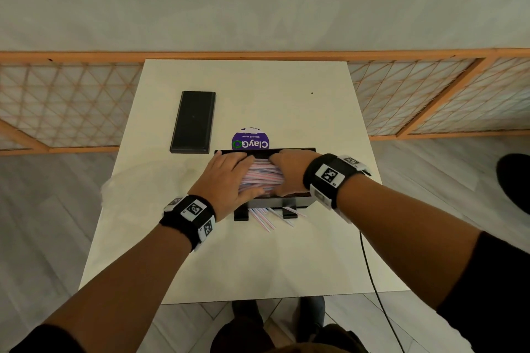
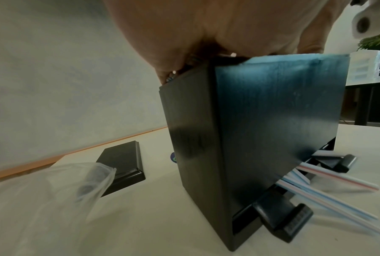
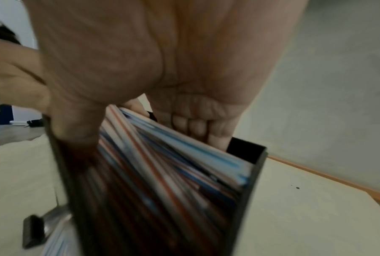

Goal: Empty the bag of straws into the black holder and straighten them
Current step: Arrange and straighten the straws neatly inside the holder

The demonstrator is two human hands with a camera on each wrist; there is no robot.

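The black holder (image 1: 289, 200) stands at the middle of the white table, its top full of striped straws (image 1: 262, 175). My left hand (image 1: 235, 175) lies flat over the straws' left end, fingers reaching the far rim. My right hand (image 1: 282, 172) has its fingers curled down into the holder at the right end. In the right wrist view the straws (image 3: 173, 164) run slanted between that hand's thumb (image 3: 75, 128) and its curled fingers (image 3: 195, 126). Several straws (image 2: 337, 181) poke out of the slot at the holder's (image 2: 261, 121) base. The left hand's (image 2: 206, 34) palm hides the opening.
The holder's flat black lid (image 1: 193, 122) lies at the back left. A purple round sticker (image 1: 250, 140) shows just behind the holder. The clear bag (image 2: 53, 199) lies crumpled at the table's left edge. A black cable (image 1: 372, 281) hangs off the front right.
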